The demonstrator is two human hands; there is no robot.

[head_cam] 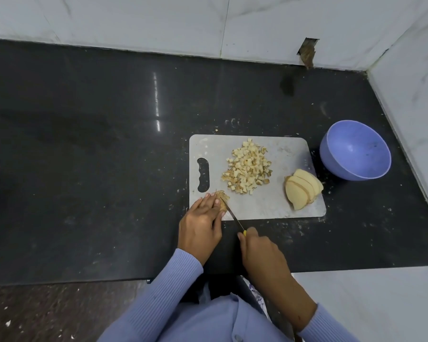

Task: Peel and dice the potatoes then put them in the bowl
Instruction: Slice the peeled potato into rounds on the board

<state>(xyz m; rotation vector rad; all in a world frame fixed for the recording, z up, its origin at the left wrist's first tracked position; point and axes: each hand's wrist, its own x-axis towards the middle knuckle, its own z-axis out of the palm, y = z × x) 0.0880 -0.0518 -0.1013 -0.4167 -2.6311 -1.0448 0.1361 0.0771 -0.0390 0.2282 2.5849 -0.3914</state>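
Gripping a knife [234, 217] in the right hand [260, 250], left hand [200, 218] fingers pinning what looks like a potato slice [223, 197] on the cutting board [262, 206], diced potato [248, 166] mid-board, slices [303, 188] near the purple bowl [355, 150] on the table [84, 144], no readable writing.

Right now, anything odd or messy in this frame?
Yes. A broken hole in the wall tile at the back, brownish inside. Small potato scraps and specks litter the counter around the cutting board. The bowl is tilted and empty, while the diced potato sits on the board.
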